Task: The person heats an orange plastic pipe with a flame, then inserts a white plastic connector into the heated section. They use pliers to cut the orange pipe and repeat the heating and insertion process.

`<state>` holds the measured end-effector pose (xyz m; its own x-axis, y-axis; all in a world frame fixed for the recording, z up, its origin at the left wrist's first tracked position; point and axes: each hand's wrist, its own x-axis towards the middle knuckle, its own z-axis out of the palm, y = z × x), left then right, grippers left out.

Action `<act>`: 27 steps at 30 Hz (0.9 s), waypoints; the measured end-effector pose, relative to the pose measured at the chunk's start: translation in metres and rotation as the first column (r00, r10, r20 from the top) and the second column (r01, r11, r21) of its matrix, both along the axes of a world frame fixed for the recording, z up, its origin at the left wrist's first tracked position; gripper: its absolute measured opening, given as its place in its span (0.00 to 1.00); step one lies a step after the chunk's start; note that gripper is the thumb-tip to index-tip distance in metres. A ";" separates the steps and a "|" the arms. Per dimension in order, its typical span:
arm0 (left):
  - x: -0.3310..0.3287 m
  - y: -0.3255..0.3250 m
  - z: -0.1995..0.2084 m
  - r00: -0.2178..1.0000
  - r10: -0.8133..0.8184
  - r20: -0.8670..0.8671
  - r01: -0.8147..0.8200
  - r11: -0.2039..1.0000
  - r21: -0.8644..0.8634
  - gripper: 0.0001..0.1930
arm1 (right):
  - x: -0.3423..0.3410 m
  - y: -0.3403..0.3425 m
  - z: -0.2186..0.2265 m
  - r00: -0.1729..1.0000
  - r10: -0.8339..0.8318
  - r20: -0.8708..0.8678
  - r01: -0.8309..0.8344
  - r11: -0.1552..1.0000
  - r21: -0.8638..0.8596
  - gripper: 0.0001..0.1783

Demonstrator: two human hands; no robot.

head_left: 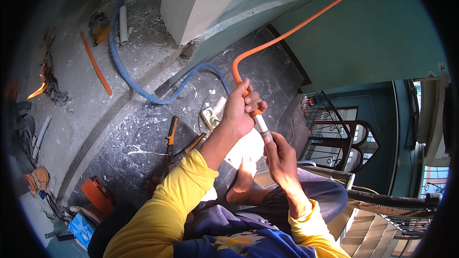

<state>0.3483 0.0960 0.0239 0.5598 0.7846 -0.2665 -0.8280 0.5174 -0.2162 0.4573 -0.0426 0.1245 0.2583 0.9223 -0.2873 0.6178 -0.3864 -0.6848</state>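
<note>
An orange hose (299, 25) comes down from the top right into my left hand (239, 112), whose fingers are wrapped round its end. Out of that end sticks a short white pipe piece (260, 123), in line with the hose. My right hand (281, 158) pinches the lower end of the white piece between thumb and fingers. How far the piece sits inside the hose is hidden. Below my left wrist, on the dark tiled floor, lie a tool with an orange and black handle (172, 131) and a second similar handle (196, 143).
A blue hose (123, 70) loops across the rough concrete ledge. Small flames (38, 91) burn beside charred stuff at far left. White pipe pieces (123, 25) and an orange strip (95, 64) lie there too. A socket block (210, 118) sits beyond my left hand; stairs (368, 231) descend lower right.
</note>
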 end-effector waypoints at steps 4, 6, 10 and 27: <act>0.004 -0.010 0.012 0.989 0.052 -0.138 -0.051 0.999 0.006 0.14 | -0.007 -0.001 0.003 0.999 -0.009 -0.049 0.006 0.999 -0.048 0.21; 0.006 -0.009 0.007 0.992 0.043 -0.117 -0.037 0.998 0.057 0.13 | -0.008 0.006 0.013 0.905 -0.189 -0.380 0.113 0.971 -0.212 0.21; 0.009 -0.009 -0.004 0.994 0.019 0.108 -0.036 0.987 0.156 0.15 | 0.013 0.014 0.018 0.555 -0.353 -0.753 0.061 0.920 -0.386 0.26; 0.020 -0.047 0.008 0.952 0.015 -0.307 0.037 0.986 0.162 0.22 | 0.008 0.009 0.007 0.902 -0.210 -0.377 0.184 0.977 -0.106 0.19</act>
<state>0.3684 0.0487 0.0318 0.4806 0.8259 -0.2946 -0.8348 0.5338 0.1347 0.4655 -0.0335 0.1312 0.2901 0.8396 -0.4592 0.2186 -0.5253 -0.8224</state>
